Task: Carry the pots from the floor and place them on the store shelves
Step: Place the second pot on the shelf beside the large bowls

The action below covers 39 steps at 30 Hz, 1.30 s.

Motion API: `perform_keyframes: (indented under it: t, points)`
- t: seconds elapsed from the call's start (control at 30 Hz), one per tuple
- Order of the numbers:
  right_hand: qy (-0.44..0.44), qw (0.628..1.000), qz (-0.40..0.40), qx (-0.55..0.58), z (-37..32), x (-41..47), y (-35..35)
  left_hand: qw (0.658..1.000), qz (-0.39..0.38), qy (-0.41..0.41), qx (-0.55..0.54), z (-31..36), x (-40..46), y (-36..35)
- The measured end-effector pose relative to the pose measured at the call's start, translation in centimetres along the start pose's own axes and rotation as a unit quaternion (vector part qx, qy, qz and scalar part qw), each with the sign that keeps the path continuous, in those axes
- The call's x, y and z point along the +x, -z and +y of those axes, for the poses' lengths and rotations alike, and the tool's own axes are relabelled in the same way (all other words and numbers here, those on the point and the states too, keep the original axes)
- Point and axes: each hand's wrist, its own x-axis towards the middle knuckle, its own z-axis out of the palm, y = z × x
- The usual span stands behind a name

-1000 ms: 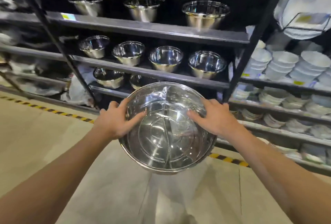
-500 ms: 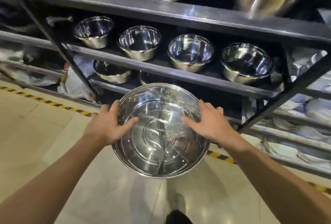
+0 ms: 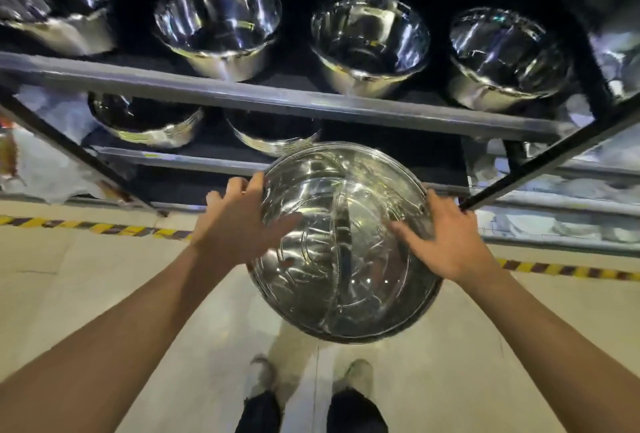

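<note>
I hold a wide, shiny steel pot (image 3: pixel 343 245) in front of me, its open mouth tilted toward the camera. My left hand (image 3: pixel 239 224) grips its left rim and my right hand (image 3: pixel 446 238) grips its right rim, thumbs inside. The pot hangs just in front of the lower shelf (image 3: pixel 194 162), to the right of two steel pots (image 3: pixel 145 120) standing there. The shelf above (image 3: pixel 277 100) carries a row of several steel pots (image 3: pixel 367 41).
Dark slanted frame posts stand at the left (image 3: pixel 69 148) and right (image 3: pixel 554 155) of the bay. Yellow-black tape (image 3: pixel 104 228) runs on the beige floor along the rack. My shoes (image 3: pixel 356 377) show below. Blurred white ware (image 3: pixel 571 224) fills the racks to the right.
I have stepped closer to the rack and the view has tilted down. The pot, still held in both hands, has moved right and forward toward the lower shelf.
</note>
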Motion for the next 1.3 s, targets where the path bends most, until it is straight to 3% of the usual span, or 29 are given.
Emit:
perform_keyframes:
  t: [0.17,0.57,1.03,1.3]
  points:
    - [-0.058,0.998,-0.005,0.020,3.7,0.1,-2.5,0.999,-0.037,-0.025,-0.021,1.6,2.8,-3.8]
    - [-0.052,0.997,0.062,0.012,15.1,7.2,-4.5,0.999,-0.039,-0.024,0.004,10.5,11.4,-12.6]
    - [0.056,0.979,0.195,0.004,18.9,24.5,-9.7,0.992,0.099,-0.074,-0.001,10.4,27.0,-19.7]
    - [0.062,0.968,0.242,-0.018,20.0,31.1,-11.7,0.976,0.190,-0.106,-0.024,10.0,31.5,-22.7]
